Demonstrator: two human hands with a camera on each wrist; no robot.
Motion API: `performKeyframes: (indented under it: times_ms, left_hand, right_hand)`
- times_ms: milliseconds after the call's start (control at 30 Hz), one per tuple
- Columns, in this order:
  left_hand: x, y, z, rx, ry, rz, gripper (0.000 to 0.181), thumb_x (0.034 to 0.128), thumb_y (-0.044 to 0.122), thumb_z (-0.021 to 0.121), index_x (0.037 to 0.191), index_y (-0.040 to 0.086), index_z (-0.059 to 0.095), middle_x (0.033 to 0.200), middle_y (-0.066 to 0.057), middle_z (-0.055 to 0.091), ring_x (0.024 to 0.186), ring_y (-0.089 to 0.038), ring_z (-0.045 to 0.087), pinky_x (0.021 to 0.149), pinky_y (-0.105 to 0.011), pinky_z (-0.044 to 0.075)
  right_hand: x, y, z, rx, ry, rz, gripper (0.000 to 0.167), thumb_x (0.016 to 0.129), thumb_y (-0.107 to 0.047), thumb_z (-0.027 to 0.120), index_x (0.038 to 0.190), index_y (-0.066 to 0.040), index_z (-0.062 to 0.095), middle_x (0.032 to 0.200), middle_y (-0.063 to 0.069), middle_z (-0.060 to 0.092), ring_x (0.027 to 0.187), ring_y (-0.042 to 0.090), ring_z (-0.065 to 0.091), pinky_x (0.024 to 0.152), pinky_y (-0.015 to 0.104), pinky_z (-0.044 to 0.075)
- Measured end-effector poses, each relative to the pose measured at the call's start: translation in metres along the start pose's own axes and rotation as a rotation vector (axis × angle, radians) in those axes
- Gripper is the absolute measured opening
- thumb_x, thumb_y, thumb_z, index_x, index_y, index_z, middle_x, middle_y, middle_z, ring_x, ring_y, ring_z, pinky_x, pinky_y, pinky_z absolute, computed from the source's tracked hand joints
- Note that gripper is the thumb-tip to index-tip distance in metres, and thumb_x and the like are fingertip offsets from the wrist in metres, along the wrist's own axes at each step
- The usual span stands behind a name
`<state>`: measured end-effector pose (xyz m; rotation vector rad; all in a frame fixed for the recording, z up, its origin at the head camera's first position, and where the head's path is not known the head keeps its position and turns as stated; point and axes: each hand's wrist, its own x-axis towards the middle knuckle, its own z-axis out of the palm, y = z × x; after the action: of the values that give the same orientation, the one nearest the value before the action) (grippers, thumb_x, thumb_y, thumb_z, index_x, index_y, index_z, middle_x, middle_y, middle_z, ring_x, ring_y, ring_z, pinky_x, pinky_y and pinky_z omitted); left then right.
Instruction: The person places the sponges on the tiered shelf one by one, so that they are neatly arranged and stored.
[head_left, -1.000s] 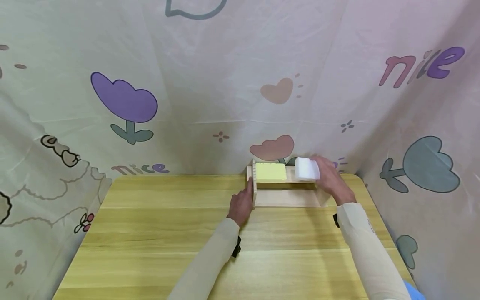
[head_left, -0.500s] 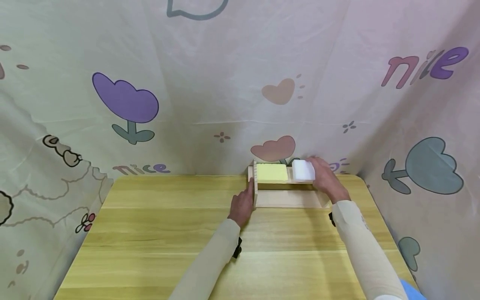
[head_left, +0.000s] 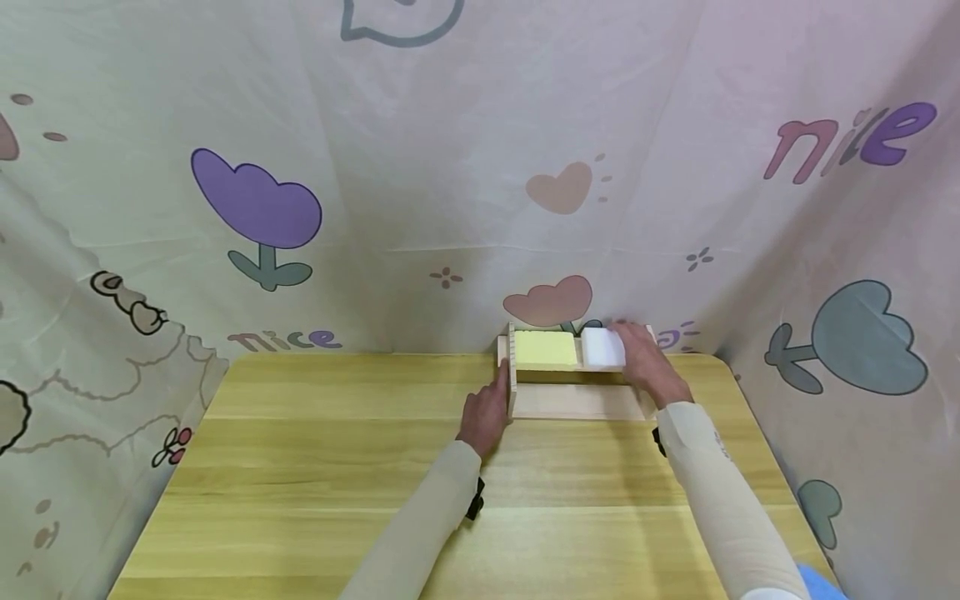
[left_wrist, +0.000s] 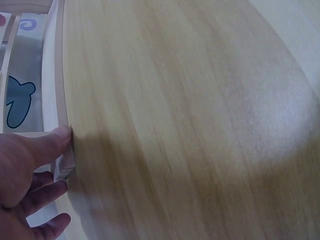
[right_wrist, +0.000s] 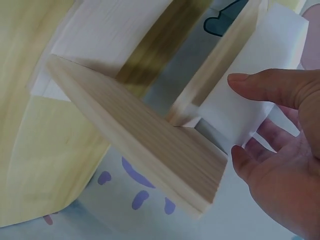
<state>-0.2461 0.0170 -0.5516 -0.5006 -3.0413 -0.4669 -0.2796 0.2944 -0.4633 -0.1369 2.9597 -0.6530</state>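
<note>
A small two-tier wooden rack [head_left: 577,402] stands at the back of the table. On its upper shelf, to the left, lies a yellow sponge [head_left: 546,348]. A white sponge-like block [head_left: 603,347] is at the shelf's right part, a narrow gap from the yellow one. My right hand [head_left: 648,362] holds this block, thumb in front and fingers behind, as the right wrist view shows. My left hand [head_left: 483,412] grips the rack's left side panel [head_left: 512,371]; in the left wrist view the thumb [left_wrist: 50,142] presses its edge.
The wooden table [head_left: 337,467] ends against a printed cloth backdrop [head_left: 420,167] just behind the rack. The rack's right side panel [right_wrist: 145,135] rises beside the block. Something blue [head_left: 817,583] shows at the lower right.
My right hand has brought the white block left and down onto the upper shelf, nearer the yellow sponge. My left hand stays on the rack's left side.
</note>
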Motion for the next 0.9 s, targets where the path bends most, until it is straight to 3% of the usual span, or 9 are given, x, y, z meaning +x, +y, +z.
performKeyframes:
  times_ms: [600,900]
  left_hand:
    - [-0.0004,0.0012,0.0008,0.025,0.015,0.012,0.113,0.0685,0.026,0.085,0.152,0.008,0.011,0.086,-0.005,0.069,0.071,-0.018,0.063,0.059,-0.033,0.049]
    - [0.001,-0.0002,0.002,0.019,0.029,0.01,0.113,0.0673,0.024,0.086,0.151,0.008,0.012,0.083,-0.005,0.068,0.068,-0.017,0.062,0.058,-0.033,0.049]
  right_hand:
    - [0.0058,0.0037,0.0084,-0.049,-0.023,0.002,0.092,0.063,0.023,0.062,0.144,-0.007,0.032,0.149,0.021,0.029,0.137,0.04,0.024,0.111,0.059,0.024]
    - [0.0051,0.0021,0.0094,-0.073,-0.017,0.002,0.089,0.067,0.025,0.056,0.146,-0.006,0.031,0.151,0.021,0.027,0.139,0.04,0.022,0.113,0.058,0.021]
